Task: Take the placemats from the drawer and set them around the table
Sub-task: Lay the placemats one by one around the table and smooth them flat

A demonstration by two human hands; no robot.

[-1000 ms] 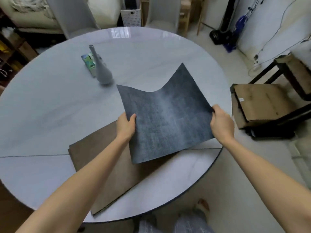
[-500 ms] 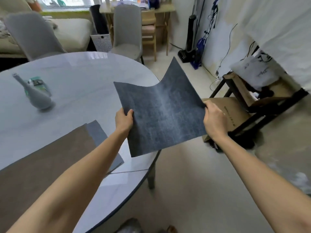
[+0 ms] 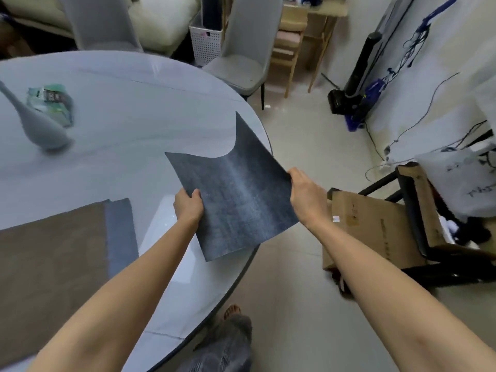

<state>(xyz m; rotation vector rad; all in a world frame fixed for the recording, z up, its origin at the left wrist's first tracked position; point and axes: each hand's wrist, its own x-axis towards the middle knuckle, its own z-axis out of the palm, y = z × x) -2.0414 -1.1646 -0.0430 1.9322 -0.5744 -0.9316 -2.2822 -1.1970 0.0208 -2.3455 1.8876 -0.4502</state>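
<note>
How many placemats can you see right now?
3. A dark grey placemat held by the left hand and right hand; a brown placemat on the table, over a blue-grey placemat. More may lie beneath.

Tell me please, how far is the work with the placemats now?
Done: placemats are out; a brown placemat lies on the table over a grey one. In hand: the left hand and right hand hold a dark blue placemat above the table edge. Left: laying it down and spreading the stacked mats.
</note>
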